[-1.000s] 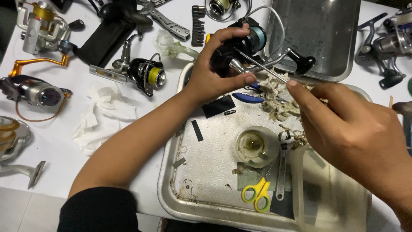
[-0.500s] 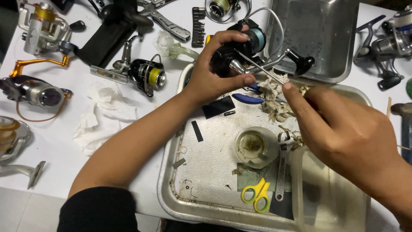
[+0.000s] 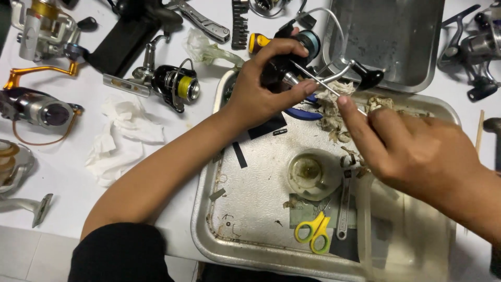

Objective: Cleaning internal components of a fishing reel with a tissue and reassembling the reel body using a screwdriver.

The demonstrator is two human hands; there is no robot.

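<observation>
Left hand (image 3: pixel 255 94), grip closed around a dark fishing reel (image 3: pixel 292 60) held over the far edge of a scuffed metal tray (image 3: pixel 250 209). Right hand (image 3: pixel 417 151), fingers pinched on a thin steel rod (image 3: pixel 323 86) slanting into the reel. Just below, shredded dirty tissue (image 3: pixel 334 112). On the tray floor, a round murky dish (image 3: pixel 310 172), yellow-handled scissors (image 3: pixel 313 232), a small flat wrench (image 3: pixel 343 209). Out on the white counter (image 3: pixel 62 209), crumpled paper (image 3: pixel 120 138) and a yellow-spooled reel (image 3: pixel 177 86).

White table (image 3: pixel 62 172), metal trays (image 3: pixel 250 245), reels (image 3: pixel 175 83), crumpled tissue (image 3: pixel 122 136)
</observation>
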